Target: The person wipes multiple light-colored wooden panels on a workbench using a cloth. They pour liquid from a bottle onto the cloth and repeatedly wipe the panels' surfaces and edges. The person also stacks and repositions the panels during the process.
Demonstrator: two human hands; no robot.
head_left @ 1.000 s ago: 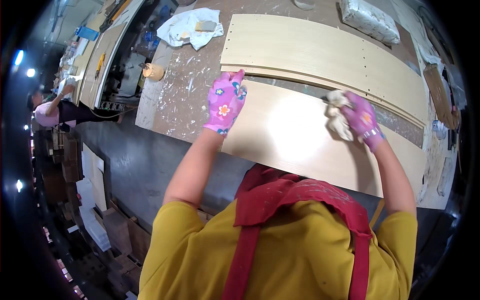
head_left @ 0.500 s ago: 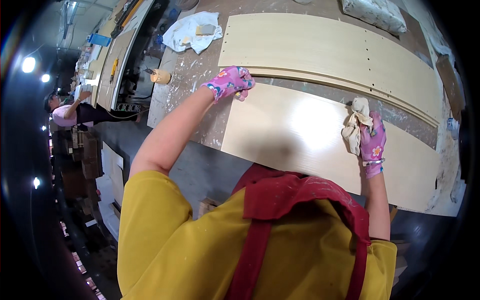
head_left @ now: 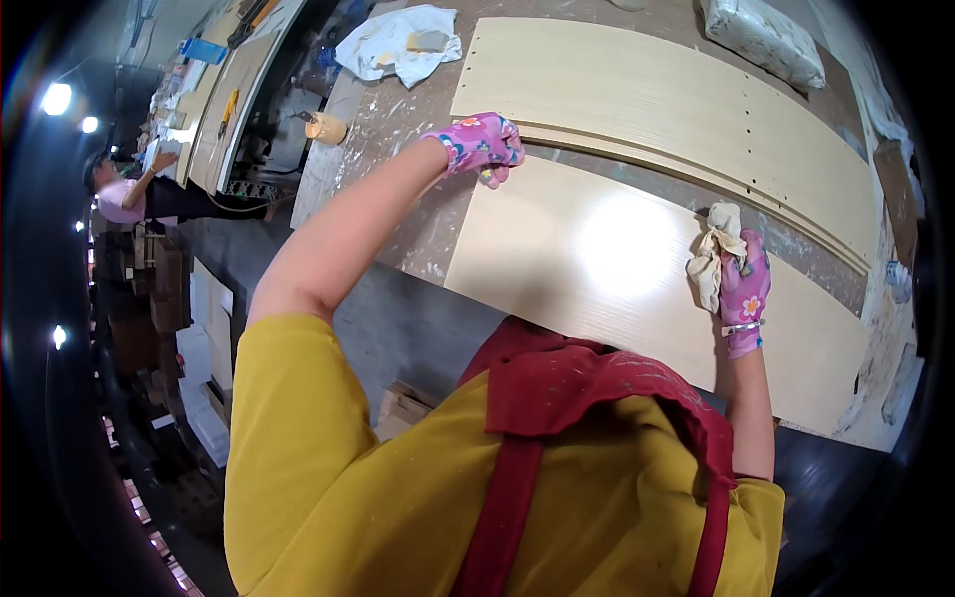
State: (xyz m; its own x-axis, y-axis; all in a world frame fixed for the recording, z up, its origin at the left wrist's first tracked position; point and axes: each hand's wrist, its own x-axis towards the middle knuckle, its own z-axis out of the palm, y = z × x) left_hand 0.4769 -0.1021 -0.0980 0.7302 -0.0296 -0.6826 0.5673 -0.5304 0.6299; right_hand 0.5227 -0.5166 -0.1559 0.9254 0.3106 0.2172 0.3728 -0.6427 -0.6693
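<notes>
Clutched in the right hand [head_left: 744,289], which wears a pink flowered glove, a crumpled off-white rag [head_left: 711,257] presses on the far edge of the nearer pale wood-grain panel [head_left: 597,269], toward its right end. The left hand [head_left: 479,145], gloved alike, curls its fingers over that panel's far left corner, holding nothing else. A second drilled pale panel [head_left: 657,109] lies beyond on the stained worktop [head_left: 398,139]. Judging by the near edge, hard rubbing could slide the panel off.
</notes>
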